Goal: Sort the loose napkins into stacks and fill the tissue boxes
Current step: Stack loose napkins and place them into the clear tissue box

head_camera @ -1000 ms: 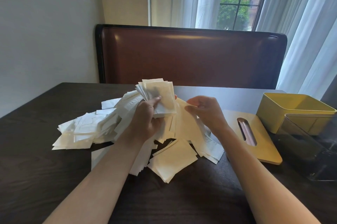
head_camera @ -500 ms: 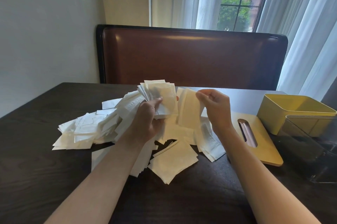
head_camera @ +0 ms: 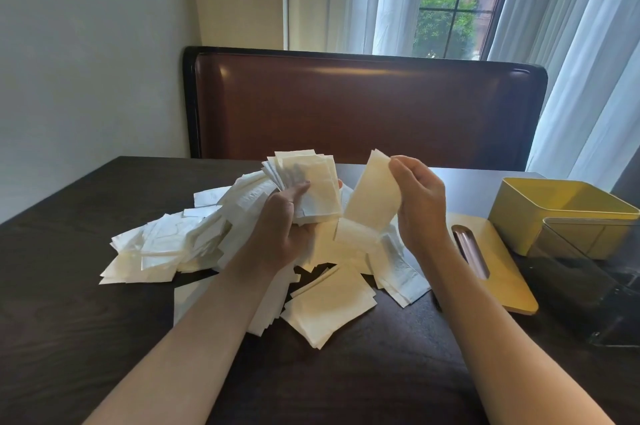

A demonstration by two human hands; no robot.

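At frame centre the left hand (head_camera: pixel 289 217) grips a gathered stack (head_camera: pixel 304 185) upright to receive the single napkin (head_camera: pixel 372 198) pinched by the right hand (head_camera: pixel 420 203), above the loose pile (head_camera: pixel 194 241); the yellow box (head_camera: pixel 540 213) waits empty, right.

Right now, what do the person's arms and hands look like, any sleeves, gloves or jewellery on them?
Both arms are bare from the bottom edge of the view up to the wrists: no sleeves show. The left hand and the right hand wear no gloves, and no watch or bracelet shows on either wrist. No ring can be made out on the fingers, though some are hidden.
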